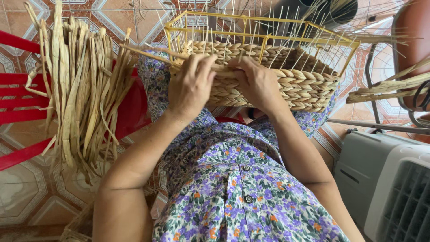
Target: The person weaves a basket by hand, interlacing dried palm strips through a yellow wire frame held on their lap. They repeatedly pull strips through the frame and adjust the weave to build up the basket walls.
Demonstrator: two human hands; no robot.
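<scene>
A half-woven basket (pixel 301 83) of braided straw rests on my lap, built around a yellow wire frame (pixel 251 19) with thin pale spokes standing up from it. My left hand (pixel 191 86) presses on the basket's near wall and pinches a long straw strand (pixel 148 51) that runs off to the left. My right hand (pixel 257 83) grips the top row of the weave just beside the left hand, fingers curled over the rim. Both hands touch the basket.
A thick bundle of dried straw strips (pixel 80 89) hangs over a red plastic chair (pixel 18 103) at the left. More straw strands (pixel 385 87) lie at the right by a dark metal frame. A white fan unit (pixel 385 183) stands at the lower right on the patterned tile floor.
</scene>
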